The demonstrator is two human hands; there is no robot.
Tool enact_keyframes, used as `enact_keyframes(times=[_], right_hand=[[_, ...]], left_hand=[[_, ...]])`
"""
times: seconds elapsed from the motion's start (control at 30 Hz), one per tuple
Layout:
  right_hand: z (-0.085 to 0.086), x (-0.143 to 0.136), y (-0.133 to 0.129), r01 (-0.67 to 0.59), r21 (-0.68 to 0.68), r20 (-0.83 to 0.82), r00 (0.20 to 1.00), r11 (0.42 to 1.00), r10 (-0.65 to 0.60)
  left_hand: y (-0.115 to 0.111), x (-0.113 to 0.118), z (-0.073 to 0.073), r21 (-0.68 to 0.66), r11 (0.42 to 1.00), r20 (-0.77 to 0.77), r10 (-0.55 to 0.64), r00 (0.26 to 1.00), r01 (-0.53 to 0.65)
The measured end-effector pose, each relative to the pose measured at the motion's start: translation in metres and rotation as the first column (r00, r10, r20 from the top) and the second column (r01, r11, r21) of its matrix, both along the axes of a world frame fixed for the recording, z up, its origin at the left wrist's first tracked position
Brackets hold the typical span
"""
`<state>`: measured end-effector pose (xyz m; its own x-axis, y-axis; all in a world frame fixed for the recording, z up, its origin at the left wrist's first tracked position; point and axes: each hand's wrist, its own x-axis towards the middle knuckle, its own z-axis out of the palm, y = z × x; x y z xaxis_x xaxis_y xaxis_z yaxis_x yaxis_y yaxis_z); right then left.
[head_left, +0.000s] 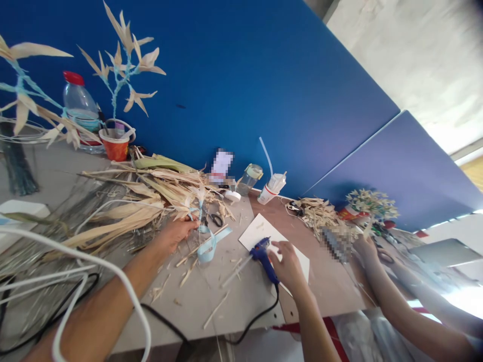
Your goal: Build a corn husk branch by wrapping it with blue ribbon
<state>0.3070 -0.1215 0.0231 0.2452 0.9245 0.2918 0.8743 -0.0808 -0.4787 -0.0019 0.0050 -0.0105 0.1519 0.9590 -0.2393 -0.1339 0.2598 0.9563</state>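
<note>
My left hand [184,230] pinches a small corn-husk flower stem wrapped in light-blue tape [200,207]. A loose strip of blue tape [206,251] trails below it in loops onto the table. Next to the fingers lie black-handled scissors [216,219]. My right hand [287,261] hovers at the blue glue gun [265,255], fingers curled but apart, with no grip on it visible. The glue gun rests at the edge of a white board [298,253]; a clear glue stick [237,271] pokes out of its back and a black cord leads off below.
Dried corn husks [151,193] and thin wires heap on the left. A white cable [128,286] arches over my left forearm. Behind stand a red paper cup [115,147], a water bottle [80,108], a glass jar [250,178] and a white cup [268,192]. A co-worker's hands [367,251] work at right.
</note>
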Motion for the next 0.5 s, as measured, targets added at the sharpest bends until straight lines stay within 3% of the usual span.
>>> enact_keyframes(times=[0.1, 0.2, 0.3, 0.4, 0.5], right_hand=[[0.017, -0.041, 0.021, -0.019, 0.125, -0.209, 0.977, 0.992, 0.045], [0.018, -0.101, 0.052, -0.175, 0.059, -0.375, 0.908, 0.983, 0.184], [0.008, -0.151, 0.078, -0.287, -0.035, -0.375, 0.892, 0.957, 0.254], [-0.002, -0.172, 0.088, -0.33, -0.165, -0.392, 0.887, 0.929, 0.245], [-0.009, -0.172, 0.089, -0.314, -0.191, -0.416, 0.884, 0.93, 0.213]], left_hand=[[-0.002, 0.002, 0.005, -0.025, 1.0, 0.027, 0.015, 1.0, -0.014], [-0.004, 0.002, 0.011, -0.051, 0.998, 0.029, 0.027, 0.999, -0.025], [-0.004, 0.0, 0.015, -0.067, 0.997, 0.003, 0.029, 1.0, -0.028], [-0.004, -0.001, 0.015, -0.07, 0.997, -0.01, 0.037, 0.999, -0.037], [-0.003, -0.001, 0.012, -0.016, 0.999, -0.017, 0.037, 0.999, -0.037]])
